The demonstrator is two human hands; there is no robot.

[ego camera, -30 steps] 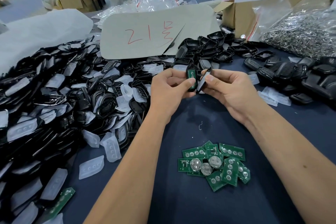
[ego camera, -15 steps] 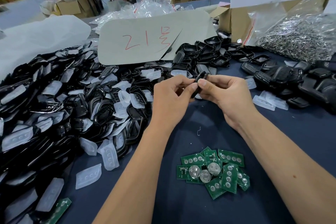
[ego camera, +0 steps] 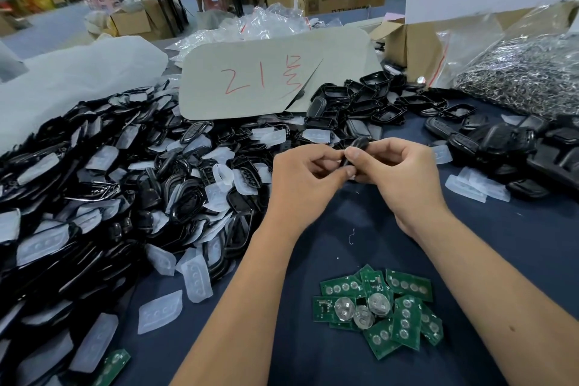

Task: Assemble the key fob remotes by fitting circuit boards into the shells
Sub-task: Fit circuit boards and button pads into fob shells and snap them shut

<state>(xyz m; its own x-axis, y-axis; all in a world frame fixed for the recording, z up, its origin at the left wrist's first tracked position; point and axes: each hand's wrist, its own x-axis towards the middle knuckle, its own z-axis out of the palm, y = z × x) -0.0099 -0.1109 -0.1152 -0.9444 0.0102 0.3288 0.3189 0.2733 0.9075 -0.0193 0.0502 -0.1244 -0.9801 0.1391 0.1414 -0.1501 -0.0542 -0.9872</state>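
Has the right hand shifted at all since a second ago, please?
Yes. The right hand has closed in leftward against the left hand, pressing the black shell shut, judged against the pile of green boards.

Both forearms reach in from the near edge; the left hand [ego camera: 305, 171] and right hand [ego camera: 399, 171] meet mid-scene, fingers curled, thumbs pinching together.

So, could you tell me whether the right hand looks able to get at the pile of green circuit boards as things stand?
Probably, but not at once: the right hand and the left hand both pinch the black shell. The circuit boards lie uncovered on the cloth, just under the right forearm, with nothing between.
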